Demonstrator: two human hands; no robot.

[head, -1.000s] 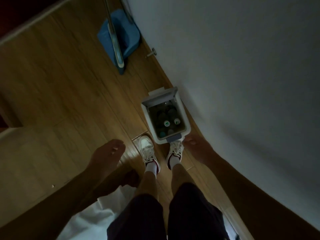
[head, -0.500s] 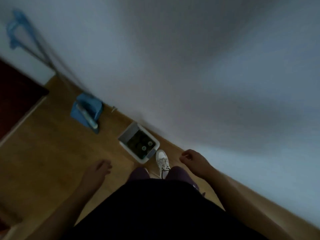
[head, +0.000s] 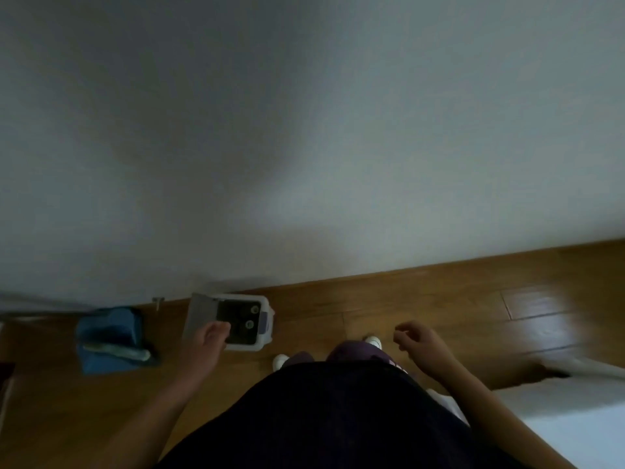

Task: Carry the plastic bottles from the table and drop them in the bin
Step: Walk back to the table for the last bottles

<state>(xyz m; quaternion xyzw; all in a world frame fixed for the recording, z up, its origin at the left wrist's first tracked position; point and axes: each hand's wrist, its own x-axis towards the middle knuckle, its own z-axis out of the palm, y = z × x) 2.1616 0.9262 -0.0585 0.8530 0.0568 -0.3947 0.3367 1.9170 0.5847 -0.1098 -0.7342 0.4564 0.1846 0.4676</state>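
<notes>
View swung right, left hand (head: 211, 335) over bin (head: 265, 328), both hands' fingers loosely curled, empty, wood floor (head: 439, 299)

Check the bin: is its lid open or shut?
Open. The bin shows its dark inside with two bottle caps, and the lid stands swung aside.

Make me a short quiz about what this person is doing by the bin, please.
1. True or false: the bin stands open against the wall, with bottles inside.
2. Which hand shows over the bin?
A. left hand
B. right hand
3. Fill in: the blue dustpan lies to the bin's ____.

Key: 1 true; 2 A; 3 left. Neither hand holds anything.
</notes>
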